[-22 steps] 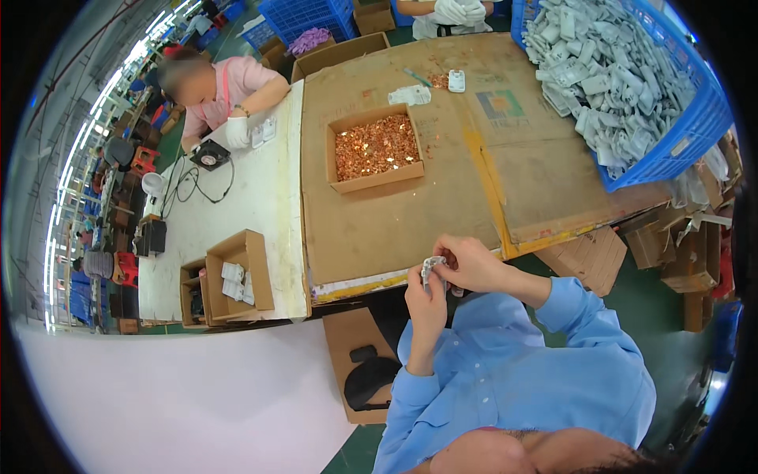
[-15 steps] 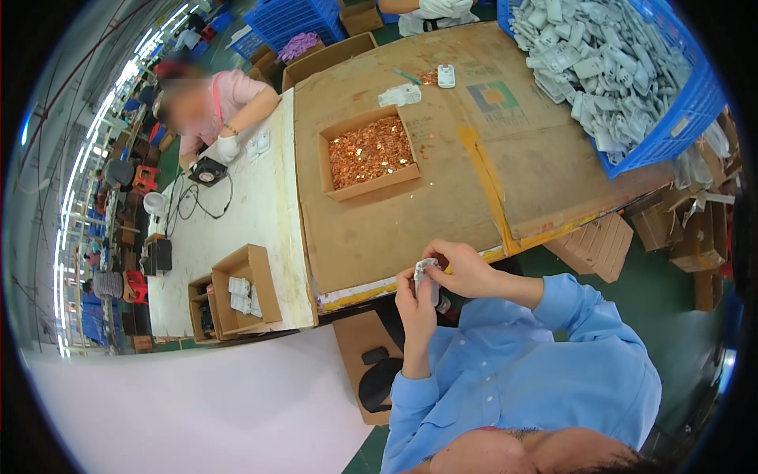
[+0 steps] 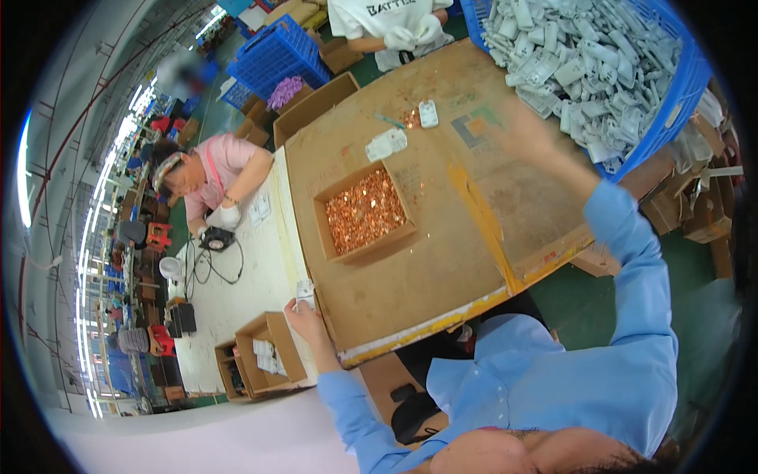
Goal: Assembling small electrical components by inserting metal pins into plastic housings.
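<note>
My left hand point(image 3: 303, 317) is stretched out to the left, where the white table meets the cardboard-covered one. Its fingers grip a small white plastic casing point(image 3: 305, 291), held at the white tabletop's edge. Over the far right of the cardboard surface, my right hand point(image 3: 527, 133) is smeared by motion, so its fingers cannot be made out. Nearest to it is a blue crate point(image 3: 681, 110) heaped with white plastic casings point(image 3: 588, 59). A shallow cardboard box point(image 3: 377, 246) full of small copper-coloured pieces point(image 3: 363, 209) stands between my hands.
White casings point(image 3: 386, 145) and a few loose copper bits lie farther back. Cardboard boxes point(image 3: 286, 347) with white parts stand on the white table point(image 3: 207, 316) at left. A co-worker in pink point(image 3: 225, 170) handles a small black device; another person's gloved hands point(image 3: 414, 33) are at the back.
My hands, together around a white casing before, have parted. The left has gone left to the white table with a casing; the right has swung far right toward the crate. The view has shifted.
</note>
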`<state>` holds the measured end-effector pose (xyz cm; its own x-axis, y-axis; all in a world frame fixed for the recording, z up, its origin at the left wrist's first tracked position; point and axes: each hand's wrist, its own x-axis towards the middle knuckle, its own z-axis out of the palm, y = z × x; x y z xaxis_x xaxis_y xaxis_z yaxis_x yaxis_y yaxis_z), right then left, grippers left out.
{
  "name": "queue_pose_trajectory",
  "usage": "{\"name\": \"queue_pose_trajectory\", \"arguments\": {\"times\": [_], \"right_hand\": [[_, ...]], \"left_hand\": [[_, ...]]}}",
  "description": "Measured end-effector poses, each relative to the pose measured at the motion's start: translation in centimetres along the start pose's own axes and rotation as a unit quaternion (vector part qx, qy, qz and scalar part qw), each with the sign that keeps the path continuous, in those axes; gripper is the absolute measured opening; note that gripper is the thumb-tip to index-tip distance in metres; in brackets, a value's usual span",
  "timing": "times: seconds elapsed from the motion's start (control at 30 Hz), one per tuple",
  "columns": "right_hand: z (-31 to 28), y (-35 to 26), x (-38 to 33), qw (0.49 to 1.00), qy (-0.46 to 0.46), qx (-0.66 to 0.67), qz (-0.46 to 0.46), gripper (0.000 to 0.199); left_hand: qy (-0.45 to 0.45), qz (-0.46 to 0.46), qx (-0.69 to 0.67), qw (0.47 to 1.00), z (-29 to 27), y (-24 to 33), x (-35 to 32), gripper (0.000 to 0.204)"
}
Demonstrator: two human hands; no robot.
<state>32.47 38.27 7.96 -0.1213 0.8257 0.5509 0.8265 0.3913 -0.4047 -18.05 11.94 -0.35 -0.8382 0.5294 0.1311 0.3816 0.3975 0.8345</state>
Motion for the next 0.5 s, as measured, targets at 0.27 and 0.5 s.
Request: {"name": "queue_pose_trajectory", "arguments": {"times": [0.27,0.5], "right_hand": [[-8.9,16.5,13.5,0.850,0.027,-0.425,0.311,0.070],[-11.1,24.0,10.4,0.819,0.016,-0.391,0.419,0.090]], "left_hand": [[0.106,-0.006,0.099,0.989,1.2,-11.3,16.7,0.051],[0.047,0.086,0.253,0.962,4.4,0.9,12.3,0.061]]}}
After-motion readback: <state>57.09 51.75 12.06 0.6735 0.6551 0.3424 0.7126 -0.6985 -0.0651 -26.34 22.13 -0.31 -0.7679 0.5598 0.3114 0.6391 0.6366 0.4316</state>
